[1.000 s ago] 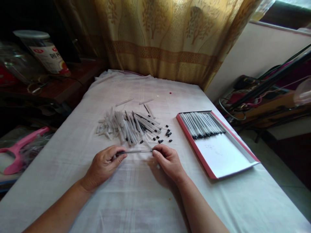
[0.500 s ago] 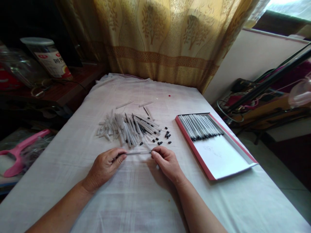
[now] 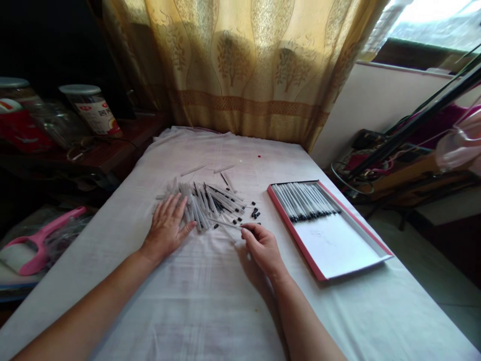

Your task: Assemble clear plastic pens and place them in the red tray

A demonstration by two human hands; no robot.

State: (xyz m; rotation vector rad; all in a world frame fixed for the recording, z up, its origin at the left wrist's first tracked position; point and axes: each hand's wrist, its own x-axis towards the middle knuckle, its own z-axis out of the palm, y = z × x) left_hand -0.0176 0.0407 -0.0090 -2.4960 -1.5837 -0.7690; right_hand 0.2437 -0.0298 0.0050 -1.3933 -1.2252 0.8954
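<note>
A heap of clear pen barrels and black refills (image 3: 210, 200) lies in the middle of the white cloth. My left hand (image 3: 167, 228) rests flat on the heap's left side, fingers spread, holding nothing. My right hand (image 3: 263, 245) is closed in a pinch on one thin pen (image 3: 225, 223), which points left toward the heap. Small black caps (image 3: 255, 213) lie just beyond that hand. A red-edged box (image 3: 300, 233) at the right holds a row of finished pens (image 3: 304, 200) in its far half.
The white cloth (image 3: 210, 301) covers the table. Plastic jars (image 3: 90, 108) stand on a dark shelf at the left, a pink tool (image 3: 41, 238) below them. A patterned curtain (image 3: 244, 65) hangs behind. Cables and a stand (image 3: 409, 130) crowd the right.
My left hand let go of the pen's end and moved up onto the heap, opening flat. My right hand keeps the pen. The camera tilted up a little.
</note>
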